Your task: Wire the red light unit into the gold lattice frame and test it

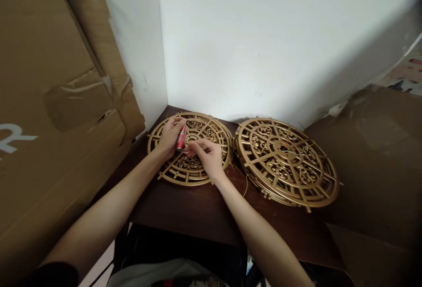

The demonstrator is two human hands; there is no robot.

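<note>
Over a round gold openwork frame [194, 178] on a dark brown table, my left hand [169, 139] is closed round a small red cylinder with a dark end, perhaps a battery [180, 138]. My right hand [208, 156] is just to the right, thumb and fingers pinched together close to the cylinder's dark lower end. Whatever lies between those fingertips is too small to name. Both hands hide parts of the frame's centre and left side.
To the right lies a stack of similar gold frames [286, 157]. A thin yellow wire [245, 186] curls between the two. Cardboard stands at the left [66, 80] and right [372, 164]. A white wall [237, 49] rises behind the brown table [187, 208].
</note>
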